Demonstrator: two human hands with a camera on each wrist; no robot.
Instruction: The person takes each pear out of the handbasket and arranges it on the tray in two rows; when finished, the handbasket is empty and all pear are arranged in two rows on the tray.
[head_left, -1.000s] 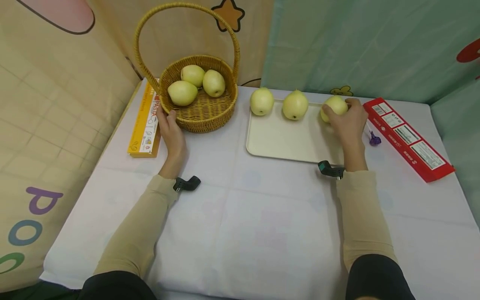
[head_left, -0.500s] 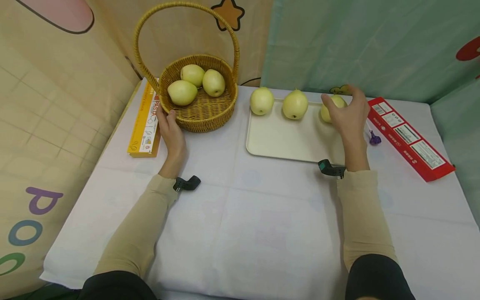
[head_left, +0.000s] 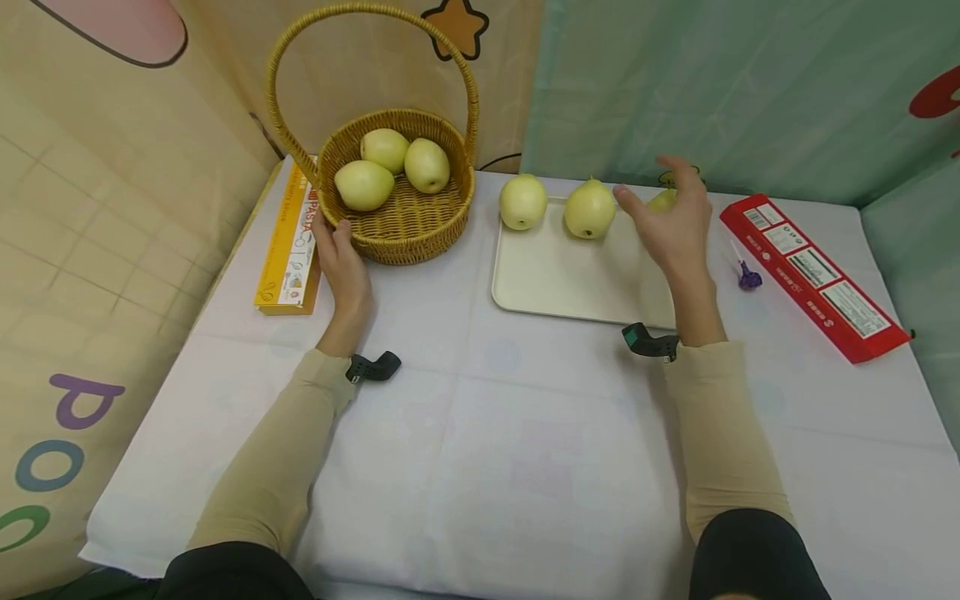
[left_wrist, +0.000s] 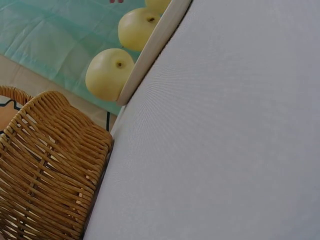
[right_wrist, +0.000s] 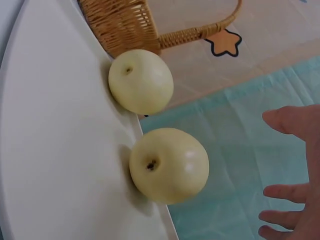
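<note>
My left hand (head_left: 343,267) rests against the outer left side of a wicker basket (head_left: 408,250), its fingers lying along the wall. Inside the basket lie three pale yellow-green pears (head_left: 364,186). At the right, my right hand (head_left: 675,229) hovers above a cream tray (head_left: 562,283), thumb and fingers spread, holding nothing. A pear (head_left: 663,200) shows partly behind that hand. Two more pears stand along the tray's back edge, a left one (head_left: 522,202) and a middle one (head_left: 589,209). In the right wrist view the spread fingers are apart from the pears (right_wrist: 170,167).
A yellow pasta box (head_left: 288,250) lies left of the basket, beside my left hand. To the right of the tray are a purple-wrapped lollipop (head_left: 748,277) and a long red box (head_left: 817,279). Curtains (head_left: 712,92) hang behind the white-covered table (head_left: 487,467).
My right hand has let go of the right-hand pear, lifted off it with fingers spreading, and shifted left. The left hand and the basket have stayed in place.
</note>
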